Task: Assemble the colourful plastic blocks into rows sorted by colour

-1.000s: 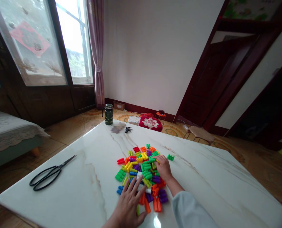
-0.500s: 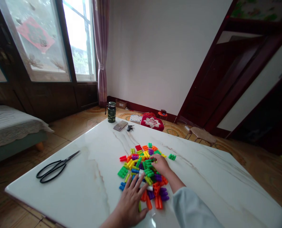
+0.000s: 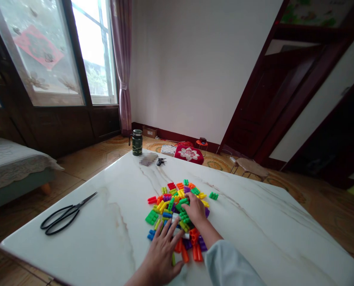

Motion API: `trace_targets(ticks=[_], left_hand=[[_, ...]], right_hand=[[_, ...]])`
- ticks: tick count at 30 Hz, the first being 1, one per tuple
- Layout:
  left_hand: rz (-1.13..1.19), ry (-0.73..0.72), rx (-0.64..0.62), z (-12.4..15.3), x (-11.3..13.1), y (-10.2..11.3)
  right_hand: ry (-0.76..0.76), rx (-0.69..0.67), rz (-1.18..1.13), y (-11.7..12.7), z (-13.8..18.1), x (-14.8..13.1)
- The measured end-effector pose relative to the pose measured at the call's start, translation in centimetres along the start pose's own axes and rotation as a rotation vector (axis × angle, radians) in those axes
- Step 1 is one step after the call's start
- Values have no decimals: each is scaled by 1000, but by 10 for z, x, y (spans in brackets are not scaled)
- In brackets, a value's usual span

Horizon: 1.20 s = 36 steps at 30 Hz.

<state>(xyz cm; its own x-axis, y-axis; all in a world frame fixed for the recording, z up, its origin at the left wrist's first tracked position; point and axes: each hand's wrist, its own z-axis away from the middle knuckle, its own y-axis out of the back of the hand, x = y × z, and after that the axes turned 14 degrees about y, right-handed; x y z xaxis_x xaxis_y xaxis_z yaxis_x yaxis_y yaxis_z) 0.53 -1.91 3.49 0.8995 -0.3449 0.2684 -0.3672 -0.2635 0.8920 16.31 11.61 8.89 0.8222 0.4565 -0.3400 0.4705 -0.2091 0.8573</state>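
A pile of colourful plastic toy building blocks (image 3: pixel 164 206) in green, yellow, orange, red, blue, purple and white lies on the white marbled table (image 3: pixel 105 238). My left hand (image 3: pixel 164 248) rests palm down at the near left of the pile. Its fingers are spread over some blue and white blocks and hide part of them. My right hand (image 3: pixel 196 209) reaches over the right side of the pile, thumb and forefinger apart around green blocks (image 3: pixel 183 206). No block is plainly gripped in it. Orange blocks (image 3: pixel 197 252) lie between the two forearms.
Black-handled scissors (image 3: pixel 68 213) lie at the table's left. Along the far corner are a camouflage bottle (image 3: pixel 137 142), a blurred flat object (image 3: pixel 148 159) and keys (image 3: pixel 161 161). A single green block (image 3: pixel 213 196) sits right of the pile. A stool (image 3: pixel 250 167) stands beyond the table.
My right hand has moved a little left over the pile, its thumb now further from the forefinger. My left hand stays in place. The view has shifted slightly.
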Motion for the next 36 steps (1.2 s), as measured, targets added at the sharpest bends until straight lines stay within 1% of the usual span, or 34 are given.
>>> trace_targets(ticks=[2, 4, 7, 9, 12, 14, 16, 18, 19, 21, 24, 30, 36], left_hand=[[0, -3, -3, -1, 0, 0], [1, -1, -7, -1, 0, 1], [2, 2, -7, -1, 1, 2], [3, -4, 0, -1, 1, 2], [-3, -16, 12, -1, 1, 3], [-9, -22, 23, -1, 0, 3], [-14, -28, 37, -1, 0, 2], [-21, -33, 50, -1, -1, 1], [-26, -35, 56, -1, -1, 0], [-36, -40, 68, -1, -2, -1], [-49, -44, 82, -2, -3, -3], [-55, -64, 120, -3, -4, -3], [-79, -84, 160, -6, -6, -3]], right_hand=[[-40, 49, -37, 11, 8, 7], [-72, 88, -33, 22, 21, 25], [-72, 116, 64, 37, 45, 65], [-69, 81, 166, 45, 61, 94], [-54, 7, 222, 47, 81, 123], [-65, 39, 178, 43, 90, 132], [-157, 120, 119, 37, 95, 135], [-254, 191, 58, 30, 97, 137], [-272, 223, 27, 27, 97, 138], [-255, 296, -19, 23, 96, 143], [-260, 398, 2, 21, 91, 155], [-325, 428, 47, 22, 67, 184], [-350, 437, 71, 15, 48, 198]])
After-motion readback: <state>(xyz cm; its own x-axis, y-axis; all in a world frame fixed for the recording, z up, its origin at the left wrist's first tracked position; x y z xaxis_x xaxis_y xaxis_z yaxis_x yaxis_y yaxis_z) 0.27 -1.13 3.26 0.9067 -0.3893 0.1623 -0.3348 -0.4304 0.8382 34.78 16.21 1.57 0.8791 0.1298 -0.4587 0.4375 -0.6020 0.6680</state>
